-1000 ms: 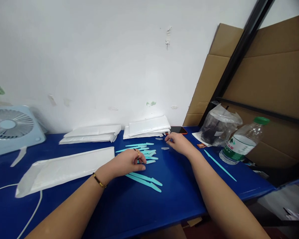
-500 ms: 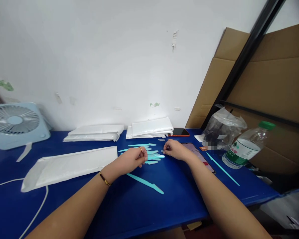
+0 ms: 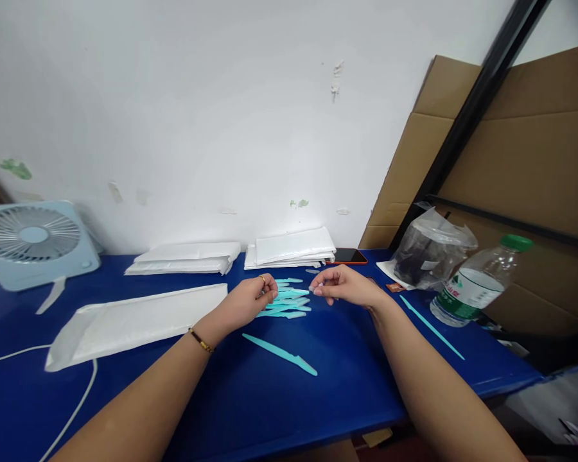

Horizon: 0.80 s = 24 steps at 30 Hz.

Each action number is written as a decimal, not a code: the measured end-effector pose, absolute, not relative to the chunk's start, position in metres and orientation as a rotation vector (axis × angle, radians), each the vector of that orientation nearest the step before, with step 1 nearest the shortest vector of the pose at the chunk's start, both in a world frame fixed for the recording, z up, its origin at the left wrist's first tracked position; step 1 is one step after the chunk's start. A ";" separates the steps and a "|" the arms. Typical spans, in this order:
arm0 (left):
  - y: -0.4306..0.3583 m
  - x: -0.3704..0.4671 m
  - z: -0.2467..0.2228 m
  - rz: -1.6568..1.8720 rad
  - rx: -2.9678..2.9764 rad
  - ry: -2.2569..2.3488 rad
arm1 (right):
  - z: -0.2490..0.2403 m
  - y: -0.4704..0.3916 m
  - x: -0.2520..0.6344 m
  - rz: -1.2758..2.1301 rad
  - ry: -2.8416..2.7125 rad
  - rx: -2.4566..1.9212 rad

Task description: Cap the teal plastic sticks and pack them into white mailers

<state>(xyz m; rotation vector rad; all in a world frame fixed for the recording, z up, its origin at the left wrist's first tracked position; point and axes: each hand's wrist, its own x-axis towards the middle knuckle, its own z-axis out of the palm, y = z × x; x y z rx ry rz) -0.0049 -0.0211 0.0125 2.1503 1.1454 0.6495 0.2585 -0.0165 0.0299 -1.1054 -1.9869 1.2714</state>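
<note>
My left hand (image 3: 250,300) pinches a teal eyebrow razor (image 3: 293,292) whose blade end points right. Opposite it, my right hand (image 3: 340,287) has thumb and finger closed on a small clear piece (image 3: 313,289), like a blade cover, close to the razor's tip. Whether the two touch I cannot tell. Below and behind the left fingers lies a pile of teal razors (image 3: 289,314). One separate razor (image 3: 282,353) lies nearer to me, and another (image 3: 432,327) lies to the right. A small clear piece (image 3: 312,271) rests beyond the right fingers.
White padded envelopes lie in two stacks (image 3: 183,256) (image 3: 291,249) by the wall, and one long envelope (image 3: 144,321) lies left. A fan (image 3: 33,240), a phone (image 3: 349,256), a bagged cup (image 3: 426,247) and a water bottle (image 3: 479,282) stand or lie around the blue table (image 3: 279,410).
My left hand has shifted slightly up and left with the razor. My right hand has turned and its wrist moved right, so the arm now hides most of the nearer phone.
</note>
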 end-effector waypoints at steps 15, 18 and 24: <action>-0.024 0.000 0.013 0.647 2.244 1.109 | 0.016 -0.015 0.245 1.282 -2.012 -1.123; -0.024 0.003 0.010 0.603 2.304 1.139 | 0.007 -0.013 0.237 1.257 -2.047 -1.118; -0.023 0.002 0.011 0.663 2.430 1.387 | 0.000 0.003 0.253 0.422 -2.144 -1.393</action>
